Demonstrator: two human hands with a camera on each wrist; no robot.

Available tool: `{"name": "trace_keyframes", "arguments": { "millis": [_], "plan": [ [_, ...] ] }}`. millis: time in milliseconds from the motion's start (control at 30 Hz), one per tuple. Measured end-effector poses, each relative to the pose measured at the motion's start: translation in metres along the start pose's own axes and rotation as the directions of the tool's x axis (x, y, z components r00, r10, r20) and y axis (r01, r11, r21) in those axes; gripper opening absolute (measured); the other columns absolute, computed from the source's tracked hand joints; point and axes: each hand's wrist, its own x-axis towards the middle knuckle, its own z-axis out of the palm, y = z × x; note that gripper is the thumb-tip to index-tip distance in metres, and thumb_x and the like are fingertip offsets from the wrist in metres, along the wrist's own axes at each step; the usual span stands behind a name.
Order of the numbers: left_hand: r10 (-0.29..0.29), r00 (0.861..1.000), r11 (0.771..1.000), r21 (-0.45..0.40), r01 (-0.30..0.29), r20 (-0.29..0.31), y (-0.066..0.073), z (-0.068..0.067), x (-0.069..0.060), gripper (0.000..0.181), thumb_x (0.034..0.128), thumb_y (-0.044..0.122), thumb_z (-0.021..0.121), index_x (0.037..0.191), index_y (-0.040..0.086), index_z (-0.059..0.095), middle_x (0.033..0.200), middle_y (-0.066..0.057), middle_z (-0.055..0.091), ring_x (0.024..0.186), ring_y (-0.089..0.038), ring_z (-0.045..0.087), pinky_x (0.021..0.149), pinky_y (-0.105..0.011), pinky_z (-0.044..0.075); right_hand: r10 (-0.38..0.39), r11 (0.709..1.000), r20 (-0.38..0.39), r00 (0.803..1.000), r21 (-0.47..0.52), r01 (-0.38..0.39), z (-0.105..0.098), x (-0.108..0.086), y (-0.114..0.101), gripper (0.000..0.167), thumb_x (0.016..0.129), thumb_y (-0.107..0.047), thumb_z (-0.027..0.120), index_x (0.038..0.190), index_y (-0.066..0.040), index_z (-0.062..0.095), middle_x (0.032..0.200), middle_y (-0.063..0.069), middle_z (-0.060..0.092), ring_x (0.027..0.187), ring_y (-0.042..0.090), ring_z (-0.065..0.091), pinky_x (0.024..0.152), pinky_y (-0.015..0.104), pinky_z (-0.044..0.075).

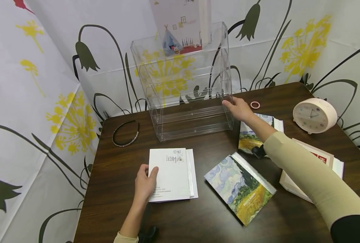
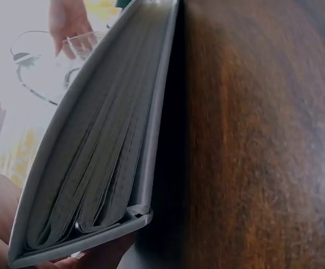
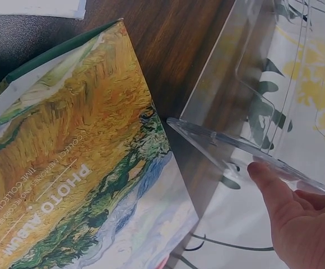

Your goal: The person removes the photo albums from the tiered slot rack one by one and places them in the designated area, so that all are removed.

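Observation:
My left hand point(image 1: 145, 184) grips the left side of a white album point(image 1: 169, 175), its thumb on the cover. In the left wrist view the album's page edges point(image 2: 103, 145) show close up, and fingers reach under its spine. My right hand point(image 1: 240, 108) holds the right side panel of a clear acrylic shelf point(image 1: 195, 133) that stands at the back of the table. In the right wrist view, fingers point(image 3: 266, 182) lie against the outside of that panel. A painted photo album point(image 1: 240, 189) lies between the white album and my right forearm.
A second painted album point(image 1: 249, 138) and a cream-coloured book point(image 1: 337, 167) lie partly under my right arm. A round clock point(image 1: 314, 115) and a pink ring point(image 1: 254, 105) are at the right. Left of the shelf lies a black headband point(image 1: 125, 145). A pale illustrated book point(image 1: 180, 30) stands in the shelf's top.

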Motion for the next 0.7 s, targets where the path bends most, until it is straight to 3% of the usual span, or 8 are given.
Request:
{"name": "trace_keyframes", "arguments": {
  "millis": [233, 467, 700],
  "plan": [
    [0.017, 1.000, 0.996, 0.086, -0.017, -0.001, -0.0013, 0.0020, 0.0014, 0.029, 0.0963, 0.026, 0.061, 0.111, 0.001, 0.059, 0.090, -0.012, 0.061, 0.076, -0.024, 0.055, 0.064, -0.034, 0.041, -0.003, 1.000, 0.001, 1.000, 0.010, 0.003, 0.0005, 0.0001, 0.0002, 0.064, 0.103, -0.046, 0.045, 0.147, 0.001, 0.041, 0.142, 0.026, 0.046, 0.132, 0.043, 0.041, 0.106, 0.056, 0.035],
    [0.009, 1.000, 0.998, 0.066, -0.008, -0.017, -0.0028, 0.0003, 0.0038, 0.026, 0.0936, 0.022, 0.064, 0.111, 0.003, 0.061, 0.098, -0.013, 0.062, 0.081, -0.025, 0.059, 0.068, -0.034, 0.042, -0.001, 1.000, -0.003, 1.000, 0.014, 0.001, 0.0001, 0.0000, 0.0005, 0.063, 0.104, -0.045, 0.045, 0.147, 0.000, 0.039, 0.142, 0.026, 0.046, 0.131, 0.043, 0.042, 0.105, 0.057, 0.035],
    [0.007, 1.000, 0.999, 0.043, -0.007, 0.004, -0.0017, -0.0026, 0.0053, 0.036, 0.0934, 0.020, 0.065, 0.125, 0.005, 0.057, 0.104, -0.013, 0.063, 0.079, -0.023, 0.064, 0.066, -0.032, 0.045, -0.019, 1.000, -0.007, 1.000, -0.004, 0.019, -0.0003, -0.0001, -0.0006, 0.064, 0.104, -0.045, 0.043, 0.149, 0.001, 0.037, 0.143, 0.027, 0.045, 0.132, 0.043, 0.041, 0.106, 0.056, 0.034]
  ]
}}
